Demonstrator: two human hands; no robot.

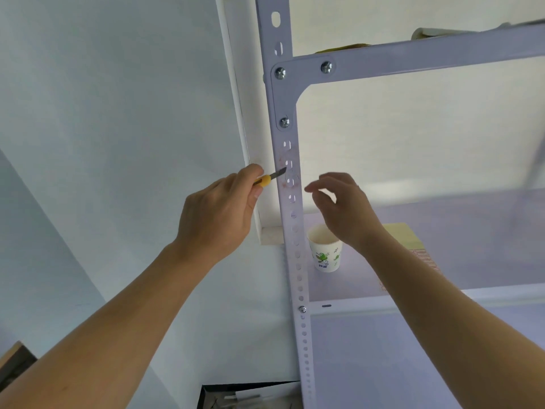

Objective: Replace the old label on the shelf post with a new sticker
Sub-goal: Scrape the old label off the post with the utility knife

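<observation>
"Hands first: what is each one doing?"

"Left hand [218, 214] is curled round a yellow knife [267, 179], thumb and fingers gripping the handle. The short metal blade sticks out up and to the right, and its tip rests against the front of the post [298, 270]. Right hand [345, 208] is just on the other side of the post, fingers loosely bent and spread. It holds nothing and touches nothing."

"Any containers about?"

"One paper cup [326, 255], white with green leaf prints, upright on the shelf [486, 246] just right of the post. The right wrist covers part of its rim. I can see pale inner wall, but whether anything is in it I cannot tell. At the bottom edge there is a black box [250, 397] with some blurred things inside that I cannot make out."

"And the post itself?"

"White metal, upright, with a row of slots and holes down its face. Around the slots where the blade touches there are faint reddish smears [284, 160], patchy and uneven. That patch sits below the three bolts [284, 122] of the upper corner bracket and above the level of the cup."

"Anything else nearby?"

"A pale yellow pad [404, 234] lies on the shelf behind the right forearm, and a plain wall [118, 113] stands left of the post."
</observation>
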